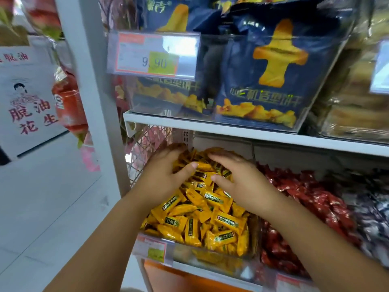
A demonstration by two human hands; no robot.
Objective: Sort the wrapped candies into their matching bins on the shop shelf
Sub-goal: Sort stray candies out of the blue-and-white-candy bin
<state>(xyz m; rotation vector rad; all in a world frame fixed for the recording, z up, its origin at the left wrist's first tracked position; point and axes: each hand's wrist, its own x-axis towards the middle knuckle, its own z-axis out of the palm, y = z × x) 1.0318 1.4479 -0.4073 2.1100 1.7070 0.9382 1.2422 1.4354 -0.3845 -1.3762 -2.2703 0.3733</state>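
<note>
Shop shelf, white boards on a white upright post point(90, 70), pale tiled floor point(42, 207) opening out to the left of it. The yellow wrapped candies point(202, 218) are heaped in a clear bin point(189, 255) at the left end of the lower shelf, piled above its front wall, which has a small price label point(153, 247) clipped on.

Both hands are palm-down on that heap. The left hand point(162, 173) is near the bin's back left corner and the right hand point(237, 180) just beside it, thumbs pointing at each other with a small gap. Fingers are spread and lying loose on the wrappers, not pinching any one piece. The fingertips at the back are blurry though.

It's tight overhead: the upper shelf board point(210, 125) hangs just over the back of the bin, and the fingertips sit right under its front edge. On that board stand navy biscuit bags point(271, 70) in a clear box with a 9.90 price tag point(153, 54). Red wrapped candies point(305, 197) fill the next bin, right against the yellow one. Left of the post there's a white sign with red characters point(27, 98).
</note>
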